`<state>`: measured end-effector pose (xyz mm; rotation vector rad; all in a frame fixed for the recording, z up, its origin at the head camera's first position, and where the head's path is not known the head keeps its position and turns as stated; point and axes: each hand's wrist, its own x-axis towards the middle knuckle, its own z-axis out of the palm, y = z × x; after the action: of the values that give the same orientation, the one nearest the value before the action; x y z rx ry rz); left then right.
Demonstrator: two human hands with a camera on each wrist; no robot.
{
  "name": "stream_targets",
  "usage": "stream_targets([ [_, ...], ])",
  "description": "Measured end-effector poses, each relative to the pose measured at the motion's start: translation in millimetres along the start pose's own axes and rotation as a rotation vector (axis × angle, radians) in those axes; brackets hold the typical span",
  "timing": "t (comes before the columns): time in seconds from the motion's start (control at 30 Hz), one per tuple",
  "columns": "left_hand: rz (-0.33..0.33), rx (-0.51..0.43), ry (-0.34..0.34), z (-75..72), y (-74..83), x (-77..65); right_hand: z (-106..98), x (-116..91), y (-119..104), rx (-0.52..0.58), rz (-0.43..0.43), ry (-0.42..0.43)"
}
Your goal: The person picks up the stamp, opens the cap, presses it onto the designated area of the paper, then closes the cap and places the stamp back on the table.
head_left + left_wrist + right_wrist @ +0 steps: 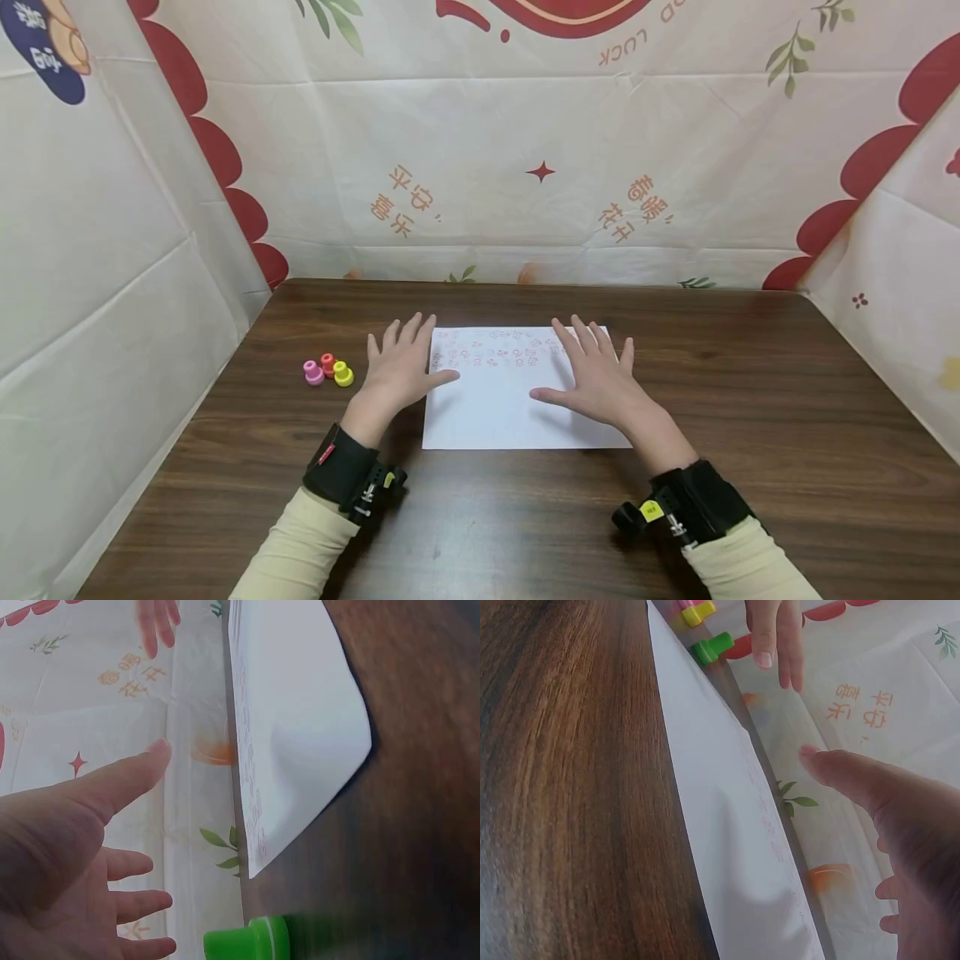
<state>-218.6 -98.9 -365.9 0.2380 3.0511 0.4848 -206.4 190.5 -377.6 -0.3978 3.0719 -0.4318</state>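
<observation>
A white sheet of paper [495, 408] lies flat on the table, with rows of small red printed marks [491, 350] along its far part. My left hand [401, 367] is held above the sheet's left edge, fingers spread and holding nothing. Over the right part of the paper is my right hand [600, 383], also spread, with its shadow below it. Left of the left hand stand small toy stamps: a purple stamp [313, 373], a red stamp [327, 364] and a yellow stamp [343, 374]. A green stamp [247, 941] shows in the left wrist view; the left hand hides it in the head view.
The dark wooden table [480, 525] extends around the paper. A white printed cloth [480, 167] hangs behind the far edge, with more cloth at both sides. Each wrist wears a black band with a small camera, such as the right wrist's camera [628, 518].
</observation>
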Motion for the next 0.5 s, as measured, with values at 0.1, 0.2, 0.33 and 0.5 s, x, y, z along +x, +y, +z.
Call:
stream_targets([
  [0.1,-0.003,-0.002,0.002,-1.3,-4.0,-0.3,0.3,-0.1,0.8,-0.005,-0.001,-0.003],
  [0.2,-0.008,0.003,-0.006,-3.1,-7.6,-1.1,-0.1,-0.3,0.9,-0.007,0.001,-0.004],
  [0.33,-0.015,0.006,-0.02,-5.6,-12.3,-2.7,-0.7,-0.9,0.5,-0.01,0.002,-0.004],
  [0.5,-0.044,-0.022,-0.038,-6.5,-18.7,-4.0,-0.5,-1.1,0.4,-0.01,0.001,-0.006],
])
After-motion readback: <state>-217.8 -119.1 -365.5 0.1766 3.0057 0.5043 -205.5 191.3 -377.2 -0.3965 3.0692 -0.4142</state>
